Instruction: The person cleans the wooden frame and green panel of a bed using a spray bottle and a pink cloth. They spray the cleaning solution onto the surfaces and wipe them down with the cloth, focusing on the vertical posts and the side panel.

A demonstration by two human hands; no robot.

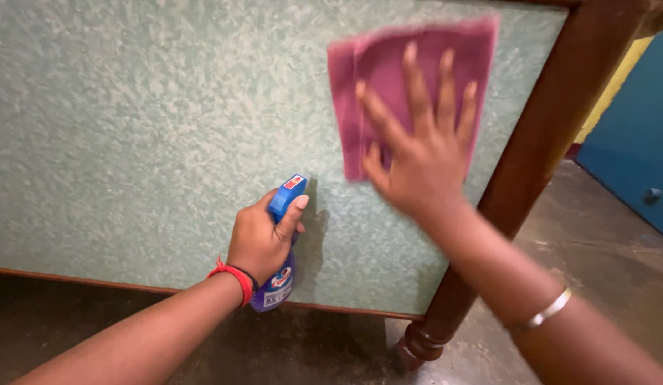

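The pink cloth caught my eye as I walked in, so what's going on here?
A person presses a pink cloth flat against a green textured tabletop with the right hand, fingers spread; the hand and cloth look blurred. The left hand grips a blue spray bottle standing on the same surface. A dark wooden table leg runs down to the floor at the right.

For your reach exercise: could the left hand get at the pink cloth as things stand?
Probably not freely. The left hand is wrapped around the spray bottle, and the right hand lies flat over the cloth, covering much of it; only its edges show bare.
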